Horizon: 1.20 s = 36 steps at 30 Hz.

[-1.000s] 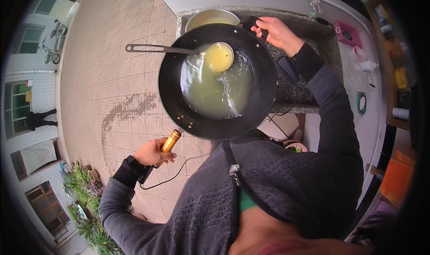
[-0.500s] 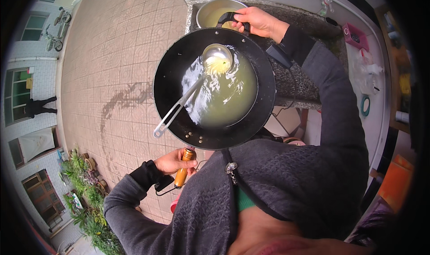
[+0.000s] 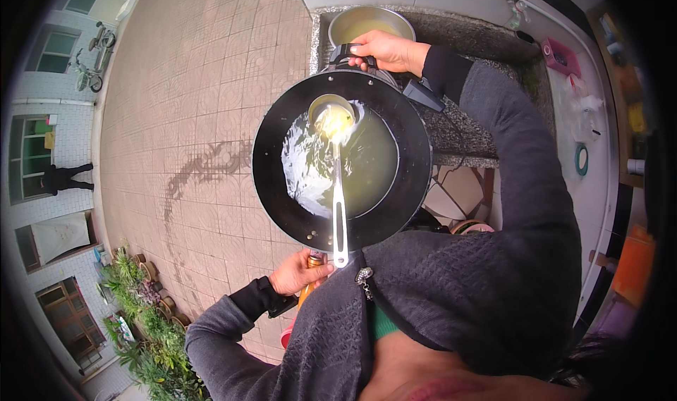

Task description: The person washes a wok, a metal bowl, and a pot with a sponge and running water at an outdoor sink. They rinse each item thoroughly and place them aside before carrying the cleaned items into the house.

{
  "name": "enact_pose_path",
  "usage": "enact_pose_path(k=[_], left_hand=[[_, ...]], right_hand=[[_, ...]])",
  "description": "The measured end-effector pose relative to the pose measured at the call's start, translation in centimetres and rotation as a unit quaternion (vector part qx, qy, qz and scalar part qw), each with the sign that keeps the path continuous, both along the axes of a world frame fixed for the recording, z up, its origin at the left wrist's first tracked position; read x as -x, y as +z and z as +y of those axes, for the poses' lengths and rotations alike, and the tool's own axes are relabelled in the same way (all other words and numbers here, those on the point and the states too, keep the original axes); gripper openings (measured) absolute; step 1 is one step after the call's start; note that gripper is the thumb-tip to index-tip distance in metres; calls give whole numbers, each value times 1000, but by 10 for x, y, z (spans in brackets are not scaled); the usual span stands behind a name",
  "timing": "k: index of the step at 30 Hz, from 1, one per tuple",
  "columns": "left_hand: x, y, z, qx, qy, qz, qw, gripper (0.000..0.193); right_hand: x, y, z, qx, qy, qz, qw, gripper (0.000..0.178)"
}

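Note:
Both hands carry a large black wok [image 3: 411,182] in front of my chest. Pale yellow-green liquid [image 3: 370,182] lies in its bottom. A metal ladle [image 3: 338,211] rests in the wok, its bowl in the liquid near the far side and its slotted handle crossing the near rim. My left hand [image 3: 289,274] is closed round the wok's long wooden handle [image 3: 307,288], partly hidden by the fingers and my clothing. On the far side my right hand [image 3: 386,51] grips the black loop handle [image 3: 344,53].
A metal basin [image 3: 337,26] holding yellowish liquid stands in a stone sink [image 3: 486,45] beyond the wok. A tap [image 3: 516,10], a pink basket [image 3: 560,56] and plastic bags [image 3: 582,115] lie right. Tiled paving [image 3: 190,84] and potted plants [image 3: 151,330] are left.
The wok has moved nearer my body, both hands going with it. The ladle's handle has swung from the left rim to the near rim, pointing toward me.

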<state>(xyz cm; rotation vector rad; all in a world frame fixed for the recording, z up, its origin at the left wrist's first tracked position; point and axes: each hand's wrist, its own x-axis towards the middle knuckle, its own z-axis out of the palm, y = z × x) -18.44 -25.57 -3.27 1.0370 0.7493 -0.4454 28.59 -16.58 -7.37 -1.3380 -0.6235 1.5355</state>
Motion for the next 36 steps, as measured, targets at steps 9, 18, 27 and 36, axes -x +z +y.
enact_pose_path(k=[9, 18, 27, 36], left_hand=[[11, -3, 13, 69, 77, 34, 994, 15], [-4, 17, 17, 45, 137, 54, 988, 16], [-24, 52, 25, 26, 188, 110, 976, 17], [-27, 52, 30, 55, 208, 112, 970, 17]], right_hand=[[13, -7, 26, 2, 52, 11, 999, 10], [10, -18, 60, -16, 137, 4, 990, 8], [0, -31, 78, -18, 139, 43, 989, 7], [3, -40, 89, -15, 134, 6, 991, 8]])
